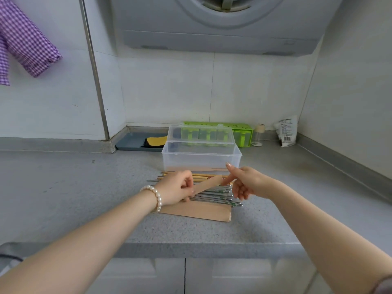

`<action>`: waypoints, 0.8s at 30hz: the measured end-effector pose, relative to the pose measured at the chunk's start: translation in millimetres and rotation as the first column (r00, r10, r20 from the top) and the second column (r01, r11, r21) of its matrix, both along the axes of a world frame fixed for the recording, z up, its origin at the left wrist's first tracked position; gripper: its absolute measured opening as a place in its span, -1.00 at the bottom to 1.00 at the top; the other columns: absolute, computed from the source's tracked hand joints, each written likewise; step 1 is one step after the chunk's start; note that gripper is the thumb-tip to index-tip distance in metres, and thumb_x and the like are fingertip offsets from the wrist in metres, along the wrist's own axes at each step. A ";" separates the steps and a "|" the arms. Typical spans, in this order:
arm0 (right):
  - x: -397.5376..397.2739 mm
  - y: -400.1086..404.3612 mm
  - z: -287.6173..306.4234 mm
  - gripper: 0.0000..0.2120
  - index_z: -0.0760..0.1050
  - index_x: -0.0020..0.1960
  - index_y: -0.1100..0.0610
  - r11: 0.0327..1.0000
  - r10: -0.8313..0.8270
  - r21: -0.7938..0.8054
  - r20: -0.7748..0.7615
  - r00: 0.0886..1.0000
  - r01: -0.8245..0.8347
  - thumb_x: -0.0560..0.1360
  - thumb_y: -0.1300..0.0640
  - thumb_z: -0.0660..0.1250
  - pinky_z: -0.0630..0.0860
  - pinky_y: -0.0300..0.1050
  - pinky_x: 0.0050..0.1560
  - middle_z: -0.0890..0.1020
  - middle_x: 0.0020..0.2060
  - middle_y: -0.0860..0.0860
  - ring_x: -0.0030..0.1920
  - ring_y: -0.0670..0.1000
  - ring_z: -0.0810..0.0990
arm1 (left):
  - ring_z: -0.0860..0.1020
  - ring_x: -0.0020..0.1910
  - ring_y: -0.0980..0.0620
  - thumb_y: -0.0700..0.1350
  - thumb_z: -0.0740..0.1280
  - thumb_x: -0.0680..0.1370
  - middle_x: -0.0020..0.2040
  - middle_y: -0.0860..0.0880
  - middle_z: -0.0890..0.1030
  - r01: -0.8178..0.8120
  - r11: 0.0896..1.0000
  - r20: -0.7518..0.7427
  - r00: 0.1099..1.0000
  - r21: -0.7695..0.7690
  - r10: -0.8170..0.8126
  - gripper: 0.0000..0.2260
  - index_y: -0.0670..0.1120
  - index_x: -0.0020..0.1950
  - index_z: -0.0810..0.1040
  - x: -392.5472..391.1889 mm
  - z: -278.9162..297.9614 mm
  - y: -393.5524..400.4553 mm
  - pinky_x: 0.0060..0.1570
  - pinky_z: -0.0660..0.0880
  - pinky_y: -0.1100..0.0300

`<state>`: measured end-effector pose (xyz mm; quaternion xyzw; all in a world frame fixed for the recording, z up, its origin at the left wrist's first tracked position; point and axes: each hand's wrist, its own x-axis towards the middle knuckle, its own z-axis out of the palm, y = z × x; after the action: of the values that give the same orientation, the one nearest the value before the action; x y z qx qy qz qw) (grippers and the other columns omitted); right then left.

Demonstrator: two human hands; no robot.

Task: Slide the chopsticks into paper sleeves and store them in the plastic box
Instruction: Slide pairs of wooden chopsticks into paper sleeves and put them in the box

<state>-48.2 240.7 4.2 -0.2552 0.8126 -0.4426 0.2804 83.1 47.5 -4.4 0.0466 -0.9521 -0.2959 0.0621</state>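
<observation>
Paper sleeve (209, 185) pinched at both ends by left hand (177, 188) and right hand (244, 182), long axis left-right, right end higher.

tan sleeve (209, 185), clear box (201, 159), green rack (241, 132), purple-white gingham cloth (27, 45), grey counter (84, 187)

Both bare forearms reach forward and inward, hands close together. The left hand (177, 187), a pearl bracelet (156, 197) at its wrist, pinches with curled fingers. The right hand (244, 183) pinches between thumb and forefinger, other fingers hanging loose.
</observation>
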 end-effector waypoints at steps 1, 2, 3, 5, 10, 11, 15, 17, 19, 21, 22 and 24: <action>2.9 -0.9 1.0 -0.46 0.56 0.04 0.24 0.999 0.029 -0.019 0.070 0.997 -0.028 0.54 -0.21 0.11 0.45 -0.20 -0.48 0.58 -0.43 0.16 -0.49 0.05 0.52 | 0.64 -0.16 0.10 -0.13 0.27 0.56 -0.17 0.01 0.64 0.011 0.999 -0.013 1.000 -0.053 -0.011 -0.94 -0.02 -0.10 0.41 0.3 -0.3 1.2 -0.10 0.59 0.15; 6.3 -2.1 2.8 -0.54 0.56 0.05 0.24 0.997 0.056 -0.055 0.124 0.991 -0.050 0.54 -0.15 0.17 0.49 -0.18 -0.46 0.60 -0.40 0.18 -0.47 0.05 0.55 | 0.64 -0.14 0.08 -0.13 0.26 0.56 -0.14 -0.01 0.64 0.023 0.994 -0.036 0.999 -0.105 -0.027 -0.94 -0.02 -0.10 0.41 0.3 -0.4 2.5 -0.07 0.59 0.12; 9.1 -4.3 5.0 -0.66 0.56 0.03 0.24 0.993 0.078 -0.104 0.158 0.984 -0.062 0.54 -0.04 0.24 0.53 -0.18 -0.44 0.62 -0.38 0.18 -0.44 0.05 0.58 | 0.62 -0.13 0.05 -0.14 0.26 0.55 -0.12 -0.02 0.63 0.036 0.987 -0.063 0.997 -0.155 -0.046 -0.95 -0.03 -0.10 0.41 0.0 0.0 3.7 -0.07 0.58 0.10; 12.5 -10.0 7.3 -0.87 0.57 -0.07 0.26 0.975 0.082 -0.217 0.175 0.981 -0.043 0.49 0.19 0.34 0.57 -0.20 -0.40 0.64 -0.36 0.16 -0.43 0.04 0.62 | 0.58 -0.14 0.01 -0.18 0.26 0.53 -0.14 -0.01 0.59 0.045 0.972 -0.113 0.991 -0.231 -0.073 -0.93 -0.03 -0.12 0.40 -1.2 0.0 4.7 -0.09 0.55 0.11; 13.7 -20.8 3.4 -0.90 0.57 -0.18 0.31 0.938 0.065 -0.346 0.166 0.984 -0.004 0.42 0.45 0.33 0.62 -0.19 -0.34 0.65 -0.37 0.17 -0.40 0.03 0.66 | 0.49 -0.11 0.03 -0.13 0.39 0.44 -0.12 0.05 0.49 -0.001 0.985 -0.101 0.995 -0.172 -0.017 -0.79 -0.01 -0.10 0.36 -4.3 1.5 9.5 -0.23 0.40 0.28; 14.6 -22.9 1.2 -0.88 0.57 -0.19 0.30 0.934 0.085 -0.356 0.164 0.983 -0.022 0.41 0.47 0.32 0.62 -0.19 -0.35 0.65 -0.37 0.17 -0.40 0.03 0.66 | 0.47 -0.10 0.06 -0.06 0.44 0.41 -0.09 0.07 0.47 -0.021 0.993 -0.077 0.997 -0.119 0.011 -0.71 -0.02 -0.04 0.35 -5.4 2.3 9.9 -0.24 0.36 0.32; 16.5 -28.7 -2.1 -0.88 0.52 -0.18 0.26 0.918 0.126 -0.391 0.146 0.981 -0.060 0.42 0.45 0.33 0.61 -0.17 -0.38 0.65 -0.37 0.16 -0.40 0.05 0.66 | 0.51 -0.28 0.10 -0.07 0.49 0.38 -0.13 -0.02 0.56 -0.047 0.964 -0.004 0.999 0.262 0.050 -0.60 -0.08 0.09 0.37 -13.0 7.1 10.2 -0.32 0.43 0.32; 8.3 -29.0 -3.4 -0.93 0.51 -0.15 0.22 0.907 0.059 -0.420 0.169 0.984 0.018 0.45 0.36 0.34 0.62 -0.14 -0.36 0.65 -0.33 0.18 -0.39 0.05 0.66 | 0.49 -0.38 0.09 -0.18 0.46 0.42 -0.20 -0.05 0.61 -0.069 0.918 -0.001 0.997 0.390 0.075 -0.72 -0.15 0.05 0.45 -15.2 8.0 6.7 -0.40 0.44 0.31; -8.8 -26.7 -9.8 -0.99 0.53 -0.13 0.23 0.918 -0.167 -0.360 0.034 0.985 0.168 0.47 0.29 0.34 0.61 -0.10 -0.30 0.65 -0.29 0.16 -0.40 0.00 0.62 | 0.56 -0.33 0.04 -0.22 0.43 0.44 -0.16 -0.09 0.65 -0.095 0.923 -0.001 0.995 0.374 0.103 -0.80 -0.15 0.00 0.48 -15.5 8.2 1.4 -0.39 0.47 0.29; -30.3 -21.9 -22.9 -0.93 0.58 -0.07 0.25 0.930 -0.358 -0.189 -0.288 0.888 0.314 0.48 0.25 0.35 0.54 -0.11 -0.23 0.63 -0.25 0.10 -0.32 -0.02 0.58 | 0.60 -0.35 0.07 -0.21 0.39 0.48 -0.20 -0.06 0.65 -0.100 0.932 0.020 0.995 0.350 0.099 -0.87 -0.14 -0.05 0.47 -15.7 6.2 -3.7 -0.38 0.52 0.27; -38.6 -20.6 -29.8 -0.90 0.60 -0.05 0.24 0.930 -0.363 -0.104 -0.416 0.833 0.353 0.48 0.23 0.35 0.47 -0.14 -0.19 0.63 -0.22 0.07 -0.24 -0.01 0.56 | 0.60 -0.38 0.07 -0.20 0.36 0.50 -0.22 -0.05 0.65 -0.096 0.929 0.041 0.995 0.356 0.087 -0.90 -0.13 -0.07 0.45 -16.0 5.3 -5.5 -0.35 0.55 0.24; -47.6 -20.8 -41.9 -0.88 0.64 -0.04 0.18 0.934 -0.291 0.020 -0.534 0.794 0.356 0.48 0.17 0.37 0.44 -0.18 -0.12 0.64 -0.15 0.05 -0.13 0.00 0.55 | 0.61 -0.41 0.06 -0.18 0.30 0.55 -0.23 -0.03 0.65 -0.082 0.927 0.076 0.995 0.366 0.058 -0.93 -0.12 -0.10 0.42 -16.3 3.6 -7.9 -0.30 0.57 0.18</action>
<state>-95.9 219.9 -37.7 -0.2056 0.9143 -0.3487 -0.0160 66.8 39.5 -0.8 0.1008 -0.8789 -0.4652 0.0323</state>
